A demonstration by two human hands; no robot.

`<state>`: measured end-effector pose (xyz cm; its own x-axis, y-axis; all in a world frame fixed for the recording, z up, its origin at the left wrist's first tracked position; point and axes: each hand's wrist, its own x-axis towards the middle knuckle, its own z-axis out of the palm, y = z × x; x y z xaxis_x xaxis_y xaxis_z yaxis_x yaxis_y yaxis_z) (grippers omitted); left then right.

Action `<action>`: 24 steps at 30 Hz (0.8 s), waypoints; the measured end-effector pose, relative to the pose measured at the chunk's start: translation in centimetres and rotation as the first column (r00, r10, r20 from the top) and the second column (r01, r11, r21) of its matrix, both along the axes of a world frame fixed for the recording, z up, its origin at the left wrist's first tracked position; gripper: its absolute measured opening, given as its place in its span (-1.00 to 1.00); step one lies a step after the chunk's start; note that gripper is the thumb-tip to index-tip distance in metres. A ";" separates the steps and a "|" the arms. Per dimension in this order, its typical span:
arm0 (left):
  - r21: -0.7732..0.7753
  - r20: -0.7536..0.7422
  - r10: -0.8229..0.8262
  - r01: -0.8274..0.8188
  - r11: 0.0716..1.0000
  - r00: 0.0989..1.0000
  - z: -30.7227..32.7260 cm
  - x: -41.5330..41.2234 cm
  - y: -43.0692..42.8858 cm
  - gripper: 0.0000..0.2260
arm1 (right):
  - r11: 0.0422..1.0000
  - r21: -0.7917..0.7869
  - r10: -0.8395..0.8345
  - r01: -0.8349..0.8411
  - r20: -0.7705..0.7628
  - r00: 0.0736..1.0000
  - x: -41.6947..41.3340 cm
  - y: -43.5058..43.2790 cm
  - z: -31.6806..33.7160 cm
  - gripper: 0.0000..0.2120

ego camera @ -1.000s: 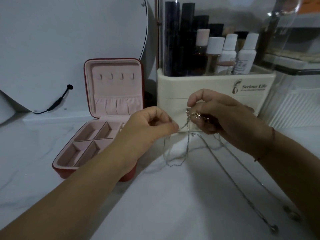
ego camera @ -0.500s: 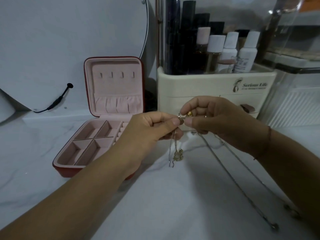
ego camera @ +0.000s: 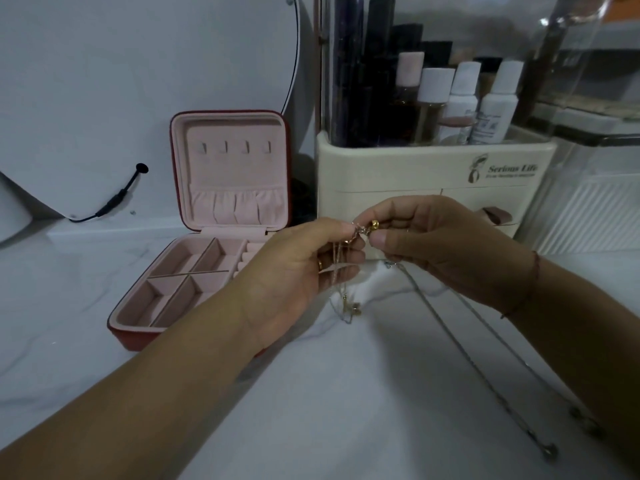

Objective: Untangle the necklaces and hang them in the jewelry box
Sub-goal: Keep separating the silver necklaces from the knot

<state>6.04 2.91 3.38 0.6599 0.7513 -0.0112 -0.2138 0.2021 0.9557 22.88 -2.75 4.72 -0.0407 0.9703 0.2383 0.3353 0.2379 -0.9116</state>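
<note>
My left hand and my right hand meet at centre, both pinching a small knot of necklaces with a gold bead on top. Thin gold chains hang from my left fingers, ending in a small clump just above the white surface. Two long silver chains trail from my right hand down to the lower right. The red jewelry box stands open at the left, pink inside, with a row of hooks in its upright lid. The hooks are bare.
A cream cosmetics organiser with bottles and dark tubes stands right behind my hands. A round white mirror with a black cable leans at the back left. A clear container sits at the right.
My hands have come together on the knot. The gold chains, spread in a loose loop a second ago, now hang bunched from my left hand, which has turned palm-up.
</note>
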 end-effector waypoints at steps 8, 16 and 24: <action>0.214 -0.184 0.129 -0.088 0.973 0.974 -0.8 -0.2 0.3 -0.88 | 0.991 -0.069 0.095 -0.117 -0.269 0.958 0.6 0.1 0.0 -0.87; 0.283 -0.151 0.206 -0.157 0.946 0.967 -0.7 0.1 0.2 -0.88 | 0.981 -0.129 0.086 -0.145 -0.380 0.921 0.2 0.2 0.2 -0.87; -0.168 0.215 0.156 -0.121 0.978 0.964 1.2 -1.3 1.9 -0.94 | 0.992 -0.128 -0.036 0.003 -0.251 0.967 0.7 0.2 0.2 -0.92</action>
